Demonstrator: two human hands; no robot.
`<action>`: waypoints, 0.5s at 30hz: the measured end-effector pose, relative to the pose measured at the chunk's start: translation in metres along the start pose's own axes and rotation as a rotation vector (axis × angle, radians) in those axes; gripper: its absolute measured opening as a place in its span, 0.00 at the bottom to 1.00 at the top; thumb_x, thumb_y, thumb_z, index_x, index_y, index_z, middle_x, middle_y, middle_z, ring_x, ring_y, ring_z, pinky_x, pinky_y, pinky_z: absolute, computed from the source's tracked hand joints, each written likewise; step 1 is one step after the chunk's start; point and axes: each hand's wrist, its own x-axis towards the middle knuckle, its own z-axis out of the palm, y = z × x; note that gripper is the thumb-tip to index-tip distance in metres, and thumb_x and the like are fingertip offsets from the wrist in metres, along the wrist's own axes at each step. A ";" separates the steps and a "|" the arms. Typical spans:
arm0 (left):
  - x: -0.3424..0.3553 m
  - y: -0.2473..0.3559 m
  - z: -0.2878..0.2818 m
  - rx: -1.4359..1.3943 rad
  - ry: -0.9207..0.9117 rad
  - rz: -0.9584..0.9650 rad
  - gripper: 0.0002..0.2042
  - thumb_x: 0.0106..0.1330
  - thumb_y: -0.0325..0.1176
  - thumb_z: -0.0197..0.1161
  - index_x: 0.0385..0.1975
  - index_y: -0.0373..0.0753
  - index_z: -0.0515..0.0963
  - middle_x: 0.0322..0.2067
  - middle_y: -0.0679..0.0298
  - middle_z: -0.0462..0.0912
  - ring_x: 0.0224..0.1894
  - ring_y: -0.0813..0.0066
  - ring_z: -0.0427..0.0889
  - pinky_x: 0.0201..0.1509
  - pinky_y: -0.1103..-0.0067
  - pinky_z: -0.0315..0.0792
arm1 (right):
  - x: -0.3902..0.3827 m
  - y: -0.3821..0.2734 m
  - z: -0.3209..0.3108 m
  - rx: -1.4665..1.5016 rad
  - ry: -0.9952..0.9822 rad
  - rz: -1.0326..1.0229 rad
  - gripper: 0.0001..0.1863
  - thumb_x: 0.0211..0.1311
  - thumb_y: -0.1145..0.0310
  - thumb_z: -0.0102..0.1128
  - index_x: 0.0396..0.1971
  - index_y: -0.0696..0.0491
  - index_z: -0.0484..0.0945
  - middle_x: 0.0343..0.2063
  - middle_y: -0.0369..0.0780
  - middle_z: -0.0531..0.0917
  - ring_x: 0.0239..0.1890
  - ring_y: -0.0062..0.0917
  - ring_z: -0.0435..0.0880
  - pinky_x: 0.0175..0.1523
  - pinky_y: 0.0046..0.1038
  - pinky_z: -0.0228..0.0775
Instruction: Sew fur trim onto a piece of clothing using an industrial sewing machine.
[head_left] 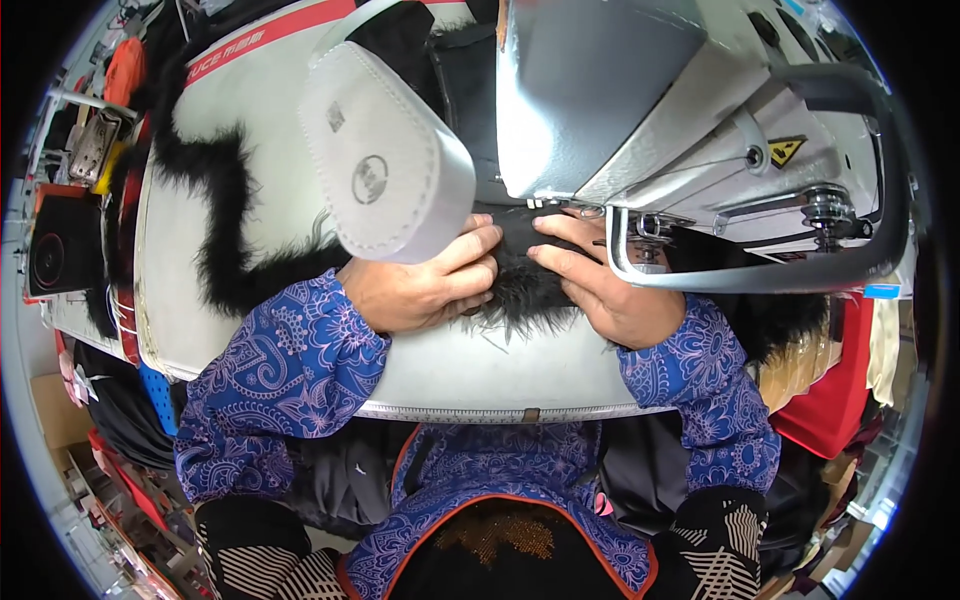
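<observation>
At the sewing machine (625, 120), my left hand (425, 285) has its fingers bent and close together on the black feather-trimmed fabric (525, 300), gripping it under the edge of the white padded cover (400, 170). My right hand (610, 295) lies on the same fabric just right of the needle area, its fingers stretched out and slightly apart, thumb hidden. Fluffy black feathers stick out between both hands. The presser foot area is partly hidden by the machine head and my fingers.
A long black feather trim (225, 240) zigzags across the white machine table (170, 320) on the left. A dark speaker-like box (60, 245) and cluttered items line the left side. A red plastic bin (820, 400) sits at the right. A metal guard frame (740, 280) surrounds the thread mechanism.
</observation>
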 end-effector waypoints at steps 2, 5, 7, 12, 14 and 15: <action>-0.003 -0.002 0.004 -0.005 -0.005 -0.008 0.12 0.55 0.37 0.68 0.34 0.41 0.76 0.45 0.63 0.79 0.53 0.64 0.78 0.56 0.65 0.73 | 0.000 -0.001 0.000 -0.003 -0.034 0.013 0.19 0.50 0.77 0.63 0.45 0.51 0.80 0.53 0.38 0.77 0.57 0.35 0.75 0.63 0.37 0.66; -0.002 -0.004 0.004 0.003 0.008 -0.020 0.13 0.55 0.37 0.68 0.35 0.39 0.77 0.44 0.61 0.79 0.53 0.61 0.78 0.57 0.65 0.73 | -0.002 0.002 0.000 0.011 -0.051 0.020 0.19 0.49 0.77 0.63 0.45 0.52 0.79 0.54 0.38 0.76 0.57 0.35 0.75 0.62 0.36 0.67; 0.000 -0.003 0.006 0.003 0.012 -0.038 0.13 0.54 0.37 0.68 0.35 0.38 0.78 0.43 0.60 0.80 0.53 0.61 0.78 0.58 0.65 0.72 | -0.001 0.001 -0.001 -0.002 -0.053 0.010 0.19 0.49 0.77 0.63 0.45 0.53 0.78 0.54 0.38 0.76 0.57 0.35 0.75 0.61 0.36 0.68; 0.005 -0.004 -0.001 -0.081 -0.009 0.010 0.13 0.52 0.35 0.69 0.34 0.36 0.78 0.40 0.60 0.79 0.53 0.62 0.78 0.60 0.64 0.71 | 0.002 -0.004 -0.002 -0.013 -0.055 0.040 0.21 0.47 0.77 0.63 0.45 0.52 0.78 0.54 0.38 0.76 0.57 0.36 0.75 0.60 0.35 0.69; 0.009 -0.003 -0.002 -0.197 0.003 0.123 0.13 0.51 0.34 0.69 0.33 0.35 0.77 0.38 0.59 0.78 0.53 0.63 0.78 0.60 0.65 0.71 | 0.001 -0.004 -0.003 -0.018 -0.063 0.040 0.21 0.46 0.77 0.64 0.45 0.52 0.78 0.54 0.38 0.76 0.58 0.36 0.75 0.61 0.36 0.68; 0.007 -0.003 0.000 -0.196 0.003 0.123 0.13 0.51 0.34 0.69 0.33 0.35 0.77 0.38 0.59 0.78 0.53 0.63 0.78 0.60 0.65 0.71 | 0.002 -0.003 -0.004 -0.020 -0.070 0.037 0.22 0.46 0.77 0.64 0.45 0.51 0.78 0.55 0.37 0.75 0.58 0.37 0.74 0.61 0.36 0.68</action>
